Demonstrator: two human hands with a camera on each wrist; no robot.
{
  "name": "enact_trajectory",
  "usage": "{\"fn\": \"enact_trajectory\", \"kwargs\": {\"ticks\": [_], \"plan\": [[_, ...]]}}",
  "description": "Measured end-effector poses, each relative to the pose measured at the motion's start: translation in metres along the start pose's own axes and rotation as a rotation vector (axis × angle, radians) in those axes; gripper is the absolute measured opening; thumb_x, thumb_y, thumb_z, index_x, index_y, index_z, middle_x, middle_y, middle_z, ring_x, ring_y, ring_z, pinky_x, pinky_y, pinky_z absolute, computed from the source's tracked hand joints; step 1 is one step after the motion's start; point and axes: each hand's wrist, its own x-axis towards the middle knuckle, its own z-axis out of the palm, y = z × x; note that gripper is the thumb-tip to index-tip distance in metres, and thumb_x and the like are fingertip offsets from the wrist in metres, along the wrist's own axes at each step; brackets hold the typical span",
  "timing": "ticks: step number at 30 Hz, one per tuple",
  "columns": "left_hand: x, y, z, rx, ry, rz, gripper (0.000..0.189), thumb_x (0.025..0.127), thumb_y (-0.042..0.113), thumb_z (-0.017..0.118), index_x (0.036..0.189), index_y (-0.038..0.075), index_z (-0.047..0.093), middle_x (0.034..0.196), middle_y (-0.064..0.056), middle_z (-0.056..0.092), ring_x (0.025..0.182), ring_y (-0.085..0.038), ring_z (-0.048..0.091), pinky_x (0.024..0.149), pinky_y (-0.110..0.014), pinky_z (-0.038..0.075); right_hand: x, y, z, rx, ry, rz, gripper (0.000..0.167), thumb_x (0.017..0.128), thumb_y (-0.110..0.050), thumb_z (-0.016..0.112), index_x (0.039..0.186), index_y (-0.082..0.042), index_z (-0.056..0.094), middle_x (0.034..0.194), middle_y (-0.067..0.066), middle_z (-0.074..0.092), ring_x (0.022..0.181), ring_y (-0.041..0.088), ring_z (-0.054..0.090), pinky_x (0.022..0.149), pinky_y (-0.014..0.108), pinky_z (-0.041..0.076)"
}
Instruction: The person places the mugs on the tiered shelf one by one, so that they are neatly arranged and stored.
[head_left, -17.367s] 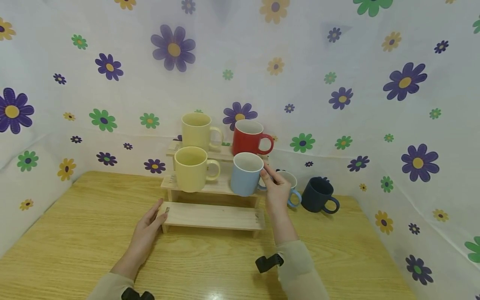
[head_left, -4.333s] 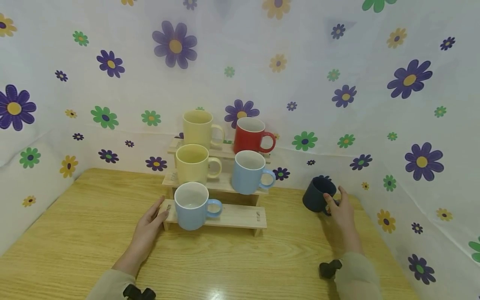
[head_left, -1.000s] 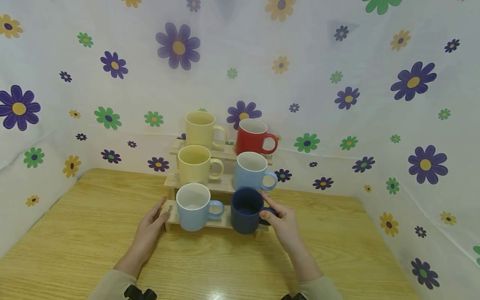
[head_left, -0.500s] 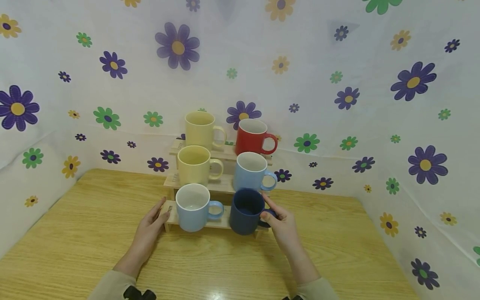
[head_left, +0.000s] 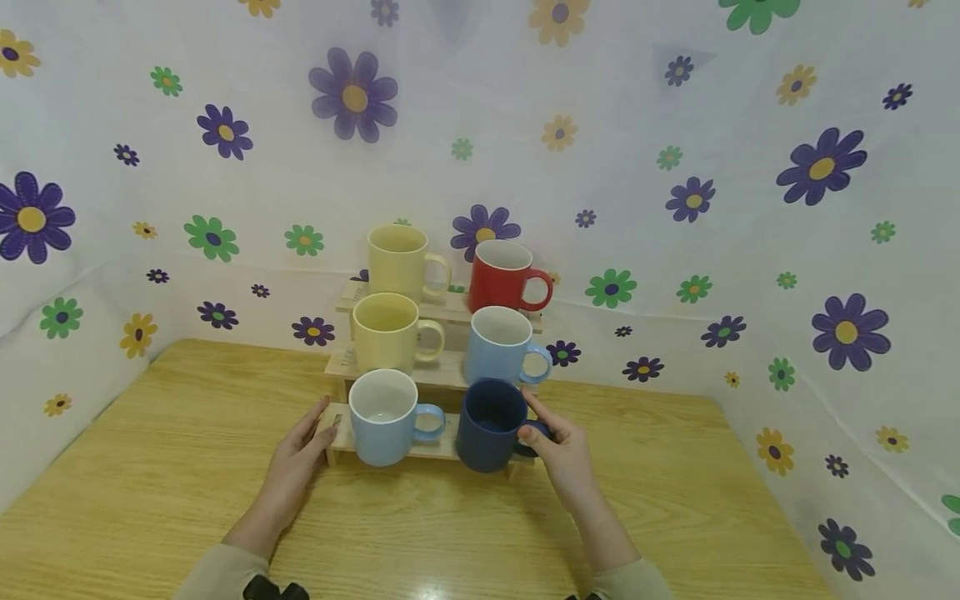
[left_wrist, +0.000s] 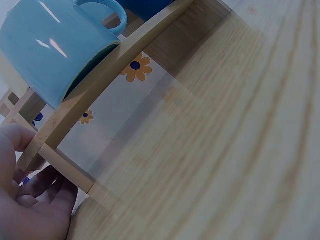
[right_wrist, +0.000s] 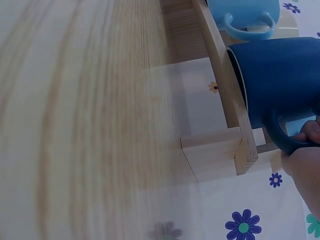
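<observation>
A three-step wooden rack (head_left: 450, 447) carries mugs on every step. My right hand (head_left: 566, 458) pinches the handle of a dark blue mug (head_left: 489, 433), which stands upright at the right of the lowest step; its base is right at the board in the right wrist view. To its left on that step stands a light blue mug (head_left: 382, 425) with a white inside. My left hand (head_left: 291, 467) grips the left end of the lowest step, thumb (left_wrist: 17, 136) at the board and fingers (left_wrist: 50, 192) curled below it.
The middle step bears a yellow mug (head_left: 384, 337) and a second light blue mug (head_left: 497, 346). On the top step are another yellow mug (head_left: 396, 262) and a red mug (head_left: 498, 279). Flower-printed cloth (head_left: 600, 100) hangs behind and beside the wooden table (head_left: 420, 533).
My right hand earlier set one light blue mug on the middle step. Another then reached the lowest step, and the dark blue mug came from the right. My left hand stayed.
</observation>
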Motion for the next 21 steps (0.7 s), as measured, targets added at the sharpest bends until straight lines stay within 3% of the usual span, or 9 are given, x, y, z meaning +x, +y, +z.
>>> {"fn": "enact_trajectory", "kwargs": {"ticks": [16,19,21], "plan": [[-0.0001,0.0003,0.0005,0.007,0.002,-0.021,0.063,0.1,0.038,0.05,0.154,0.021,0.022,0.158,0.002,0.013,0.144,-0.022,0.006,0.115,-0.04,0.017,-0.0003,-0.0012,-0.0009,-0.039,0.016,0.037,0.046,0.091,-0.013,0.065,0.137,-0.012,0.055,0.14,0.004,0.05,0.125,0.022,0.048,0.095,0.029,0.047],[0.0001,0.0008,0.0004,0.009,0.003,-0.007,0.064,0.099,0.039,0.05,0.154,0.02,0.022,0.158,0.0,0.013,0.144,-0.023,0.007,0.115,-0.042,0.018,-0.0005,-0.003,-0.0018,-0.075,0.007,0.012,0.047,0.091,-0.013,0.065,0.137,-0.012,0.055,0.134,0.007,0.055,0.114,0.019,0.055,0.09,0.026,0.05],[0.0006,0.0012,0.0004,0.003,0.003,-0.004,0.064,0.099,0.04,0.05,0.154,0.02,0.022,0.158,-0.004,0.015,0.143,-0.024,0.012,0.114,-0.04,0.021,-0.0004,-0.0038,-0.0044,-0.135,-0.024,-0.042,0.046,0.093,-0.011,0.062,0.138,-0.011,0.053,0.118,0.011,0.061,0.098,0.015,0.058,0.081,0.022,0.052]]}}
